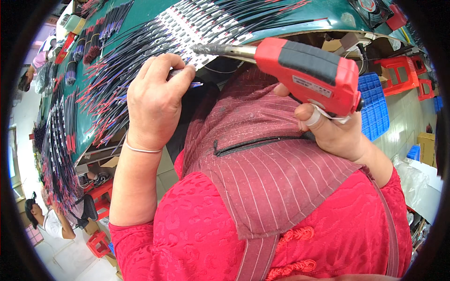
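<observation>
My right hand (340, 136) is wrapped round a red and black gun-shaped tool (307, 70), its thumb bandaged in white. The tool's long metal nozzle, dark and crusted at the end, points left over the edge of the white strips. My left hand (157, 96) is closed in a pinch just below that tip; what it holds is mostly hidden by the fingers. Bluish wire ends (197, 85) show beside the thumb. Rows of white strips (180, 25) lie side by side on the green table, with black wires (126, 61) fanning out to red and blue ends.
Bundles of wires (93, 40) and a hanging stack of wired strips (58, 150) lie along the table's left side. A blue plastic crate (373, 105) and red stools (398, 75) stand at right. Two people are at the left, one in a white top (56, 225).
</observation>
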Demonstrator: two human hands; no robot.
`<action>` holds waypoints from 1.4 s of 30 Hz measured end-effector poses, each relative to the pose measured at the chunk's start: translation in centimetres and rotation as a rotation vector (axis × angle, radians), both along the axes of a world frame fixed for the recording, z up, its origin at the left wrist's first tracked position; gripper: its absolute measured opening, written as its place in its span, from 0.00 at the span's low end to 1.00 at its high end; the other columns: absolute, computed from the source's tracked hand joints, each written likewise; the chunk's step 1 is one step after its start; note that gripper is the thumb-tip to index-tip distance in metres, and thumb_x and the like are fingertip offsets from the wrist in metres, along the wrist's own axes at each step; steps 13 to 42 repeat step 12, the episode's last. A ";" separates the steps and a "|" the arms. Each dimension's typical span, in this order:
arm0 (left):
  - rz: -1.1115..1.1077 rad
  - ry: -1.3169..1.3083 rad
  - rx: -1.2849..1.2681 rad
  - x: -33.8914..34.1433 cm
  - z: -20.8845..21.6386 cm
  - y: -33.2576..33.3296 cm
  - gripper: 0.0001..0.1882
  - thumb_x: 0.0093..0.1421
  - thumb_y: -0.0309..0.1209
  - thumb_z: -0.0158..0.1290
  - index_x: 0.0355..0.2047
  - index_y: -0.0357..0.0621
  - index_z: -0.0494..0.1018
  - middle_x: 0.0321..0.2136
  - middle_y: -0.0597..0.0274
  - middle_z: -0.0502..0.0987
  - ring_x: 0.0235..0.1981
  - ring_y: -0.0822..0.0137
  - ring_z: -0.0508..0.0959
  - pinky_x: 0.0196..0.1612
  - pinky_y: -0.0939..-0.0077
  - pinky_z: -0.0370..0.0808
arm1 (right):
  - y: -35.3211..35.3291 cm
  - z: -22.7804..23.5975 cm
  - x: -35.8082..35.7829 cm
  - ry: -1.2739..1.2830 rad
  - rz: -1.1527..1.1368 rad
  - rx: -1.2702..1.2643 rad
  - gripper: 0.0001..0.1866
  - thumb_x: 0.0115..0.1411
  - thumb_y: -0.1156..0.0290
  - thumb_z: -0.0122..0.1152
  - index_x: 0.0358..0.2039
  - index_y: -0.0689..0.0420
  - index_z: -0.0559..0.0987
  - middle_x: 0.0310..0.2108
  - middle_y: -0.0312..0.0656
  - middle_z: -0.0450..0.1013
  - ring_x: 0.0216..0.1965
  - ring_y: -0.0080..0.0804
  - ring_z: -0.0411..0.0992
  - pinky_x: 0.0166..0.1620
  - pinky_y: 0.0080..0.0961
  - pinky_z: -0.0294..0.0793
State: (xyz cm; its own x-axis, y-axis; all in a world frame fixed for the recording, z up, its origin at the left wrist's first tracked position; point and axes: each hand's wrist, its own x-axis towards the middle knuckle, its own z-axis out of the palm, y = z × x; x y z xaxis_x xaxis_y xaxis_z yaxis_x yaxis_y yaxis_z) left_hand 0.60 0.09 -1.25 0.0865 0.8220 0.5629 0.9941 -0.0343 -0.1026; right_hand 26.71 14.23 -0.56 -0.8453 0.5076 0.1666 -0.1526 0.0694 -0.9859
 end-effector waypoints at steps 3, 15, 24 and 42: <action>0.021 -0.047 -0.030 0.5 0.4 -0.1 0.14 0.44 0.16 0.56 0.33 0.43 0.80 0.30 0.60 0.75 0.33 0.59 0.77 0.35 0.68 0.74 | -0.3 -0.2 0.2 0.022 0.010 -0.068 0.19 0.61 0.80 0.64 0.52 0.62 0.75 0.45 0.43 0.78 0.47 0.26 0.76 0.51 0.23 0.76; 0.007 -0.089 0.000 0.3 0.3 0.1 0.15 0.45 0.15 0.56 0.34 0.43 0.80 0.30 0.60 0.75 0.33 0.59 0.78 0.35 0.68 0.75 | 0.2 -0.6 0.7 -0.066 0.009 0.096 0.20 0.61 0.79 0.64 0.54 0.61 0.74 0.45 0.45 0.79 0.47 0.27 0.77 0.52 0.24 0.76; 0.007 -0.089 0.000 0.3 0.3 0.1 0.15 0.45 0.15 0.56 0.34 0.43 0.80 0.30 0.60 0.75 0.33 0.59 0.78 0.35 0.68 0.75 | 0.2 -0.6 0.7 -0.066 0.009 0.096 0.20 0.61 0.79 0.64 0.54 0.61 0.74 0.45 0.45 0.79 0.47 0.27 0.77 0.52 0.24 0.76; 0.007 -0.089 0.000 0.3 0.3 0.1 0.15 0.45 0.15 0.56 0.34 0.43 0.80 0.30 0.60 0.75 0.33 0.59 0.78 0.35 0.68 0.75 | 0.2 -0.6 0.7 -0.066 0.009 0.096 0.20 0.61 0.79 0.64 0.54 0.61 0.74 0.45 0.45 0.79 0.47 0.27 0.77 0.52 0.24 0.76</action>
